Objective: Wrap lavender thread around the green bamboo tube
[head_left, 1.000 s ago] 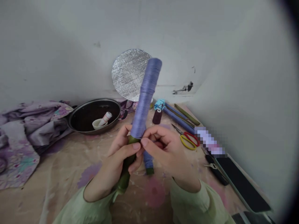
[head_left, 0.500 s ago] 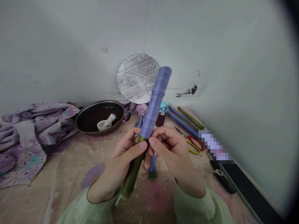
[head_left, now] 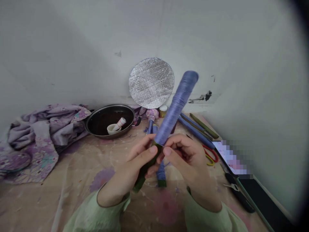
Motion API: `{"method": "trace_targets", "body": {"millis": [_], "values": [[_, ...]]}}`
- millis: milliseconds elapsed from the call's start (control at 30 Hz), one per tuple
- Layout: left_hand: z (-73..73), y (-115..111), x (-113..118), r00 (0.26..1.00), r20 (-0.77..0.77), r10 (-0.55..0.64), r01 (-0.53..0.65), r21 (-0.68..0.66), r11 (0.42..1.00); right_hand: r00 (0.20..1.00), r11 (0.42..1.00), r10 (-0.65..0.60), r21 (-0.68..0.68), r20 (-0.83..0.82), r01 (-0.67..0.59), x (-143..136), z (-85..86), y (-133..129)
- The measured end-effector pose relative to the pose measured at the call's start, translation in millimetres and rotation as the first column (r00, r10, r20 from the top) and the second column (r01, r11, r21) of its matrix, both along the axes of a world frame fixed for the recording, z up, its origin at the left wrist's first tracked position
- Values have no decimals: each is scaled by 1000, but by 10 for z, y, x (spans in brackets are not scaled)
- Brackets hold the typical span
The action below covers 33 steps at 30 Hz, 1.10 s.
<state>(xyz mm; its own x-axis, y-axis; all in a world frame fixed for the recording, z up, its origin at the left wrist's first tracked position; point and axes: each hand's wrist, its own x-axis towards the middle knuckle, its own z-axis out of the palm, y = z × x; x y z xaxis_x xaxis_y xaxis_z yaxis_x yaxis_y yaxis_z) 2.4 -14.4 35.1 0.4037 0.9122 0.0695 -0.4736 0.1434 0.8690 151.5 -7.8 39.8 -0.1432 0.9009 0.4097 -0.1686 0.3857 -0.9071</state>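
At the left of the frame, cloth point(head_left: 45, 132) lies heaped beside a pan point(head_left: 96, 119) holding a cup point(head_left: 113, 129); both sit clear of the hands' space. Near centre, the left hand point(head_left: 131, 166) grips the rod point(head_left: 165, 130) on its bare green part, thumb over, fingers beneath, probably to steady it without pressing on the blue thread point(head_left: 177, 108). The rod tilts up to the right, top end free. The right hand point(head_left: 190, 164) is closed, pinching at the thread's lower edge, likely to keep it from slackening. Scissors point(head_left: 213, 159) lie right of it, seemingly within easy reach.
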Motion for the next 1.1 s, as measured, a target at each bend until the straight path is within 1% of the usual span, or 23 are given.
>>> {"method": "trace_targets", "body": {"millis": [133,267,333,433,500,600,700,800,900,1000,1100], "values": [[-17,-27,-11,999,36,-5,5,-18,1000,999,999,-42,33,4,42,-12,7,-1],[-46,-35,-8,999,42,3,-2,-22,1000,992,992,-122,21,8,122,-22,2,-3],[-46,-26,-8,999,42,14,-14,-16,1000,995,995,-98,-11,-22,98,-24,-4,-3],[-28,-4,-12,996,31,88,-89,28,996,997,999,-28,-31,-72,26,-18,-13,3],[-18,9,-13,991,-5,136,-135,71,988,997,999,-50,-5,-53,50,-7,-18,9],[-35,27,-6,986,-38,160,-154,131,979,995,995,-101,20,-4,101,3,-25,18],[-80,42,10,984,-36,176,-169,152,974,996,996,-86,7,-15,86,-5,-28,26],[-102,37,23,984,-17,178,-175,132,976,997,998,-65,-10,-33,65,-21,-18,26],[-75,9,29,983,2,185,-185,89,979,997,997,-79,-26,-2,79,-30,-4,21],[-33,-12,35,980,-37,196,-193,75,978,993,993,-117,-8,27,117,-29,1,23],[-16,-10,47,978,-81,191,-187,53,981,992,992,-125,-3,21,125,-28,1,29]]}}
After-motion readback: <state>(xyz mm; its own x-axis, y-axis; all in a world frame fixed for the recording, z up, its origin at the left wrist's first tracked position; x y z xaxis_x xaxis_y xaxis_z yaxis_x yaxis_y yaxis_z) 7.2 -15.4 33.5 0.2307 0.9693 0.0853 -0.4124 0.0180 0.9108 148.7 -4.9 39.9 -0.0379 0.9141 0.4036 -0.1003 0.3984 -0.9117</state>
